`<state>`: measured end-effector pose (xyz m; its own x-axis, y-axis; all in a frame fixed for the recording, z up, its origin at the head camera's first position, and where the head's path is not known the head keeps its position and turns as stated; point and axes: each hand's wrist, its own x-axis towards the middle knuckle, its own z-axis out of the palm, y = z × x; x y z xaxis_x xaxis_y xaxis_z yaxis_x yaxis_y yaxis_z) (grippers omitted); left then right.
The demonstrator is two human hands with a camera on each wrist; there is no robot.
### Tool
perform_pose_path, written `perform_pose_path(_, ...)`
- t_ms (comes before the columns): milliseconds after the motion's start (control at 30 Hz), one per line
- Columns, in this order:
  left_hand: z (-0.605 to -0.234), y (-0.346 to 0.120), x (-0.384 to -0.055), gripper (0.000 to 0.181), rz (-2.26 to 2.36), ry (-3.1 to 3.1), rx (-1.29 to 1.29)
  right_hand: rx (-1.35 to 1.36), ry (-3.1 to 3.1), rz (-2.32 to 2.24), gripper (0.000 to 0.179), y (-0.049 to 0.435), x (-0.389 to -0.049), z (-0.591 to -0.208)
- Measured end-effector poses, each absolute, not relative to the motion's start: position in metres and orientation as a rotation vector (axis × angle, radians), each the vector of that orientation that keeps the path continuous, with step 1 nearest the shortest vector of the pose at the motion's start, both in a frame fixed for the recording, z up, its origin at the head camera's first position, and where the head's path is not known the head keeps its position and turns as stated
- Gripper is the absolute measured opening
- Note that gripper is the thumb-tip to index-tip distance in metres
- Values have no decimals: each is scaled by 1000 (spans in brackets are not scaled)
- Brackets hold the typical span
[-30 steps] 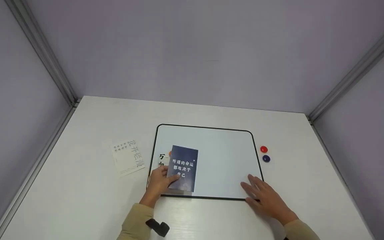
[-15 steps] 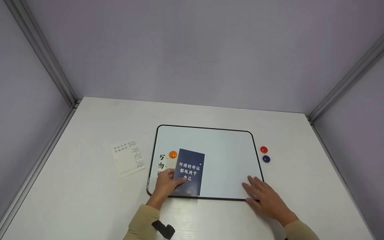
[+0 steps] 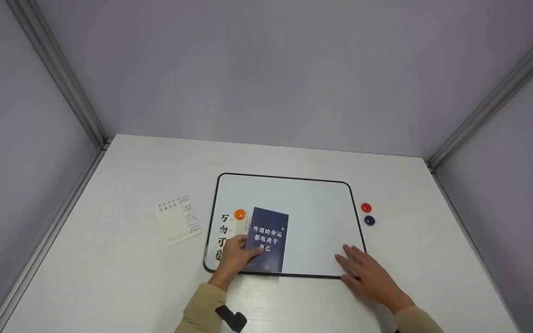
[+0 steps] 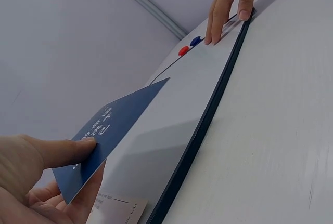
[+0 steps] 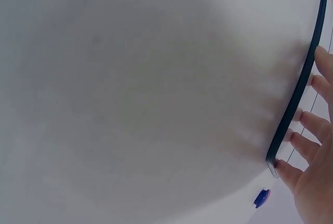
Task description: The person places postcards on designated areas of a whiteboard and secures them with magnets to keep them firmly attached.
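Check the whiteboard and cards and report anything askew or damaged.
The cream printed card on the table, left of the whiteboard, looks slightly askew: it lies rotated against the board's edges. No spill or damage is visible.

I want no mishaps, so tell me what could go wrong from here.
The left hand pinches the navy card close to the orange magnet; a nudge might shift that magnet and the black-lettered card under it. The navy card has no magnet on it, so it could slide on the whiteboard once released.
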<state>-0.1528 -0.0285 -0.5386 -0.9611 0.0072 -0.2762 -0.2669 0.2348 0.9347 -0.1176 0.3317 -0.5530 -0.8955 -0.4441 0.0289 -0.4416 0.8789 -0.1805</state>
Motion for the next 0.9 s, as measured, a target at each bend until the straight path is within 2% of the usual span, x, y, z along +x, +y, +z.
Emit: perform_pose_path(900,-551,-4,-154,41,1868,2242,-256,-574,2895,-441,51,329,-121,-548)
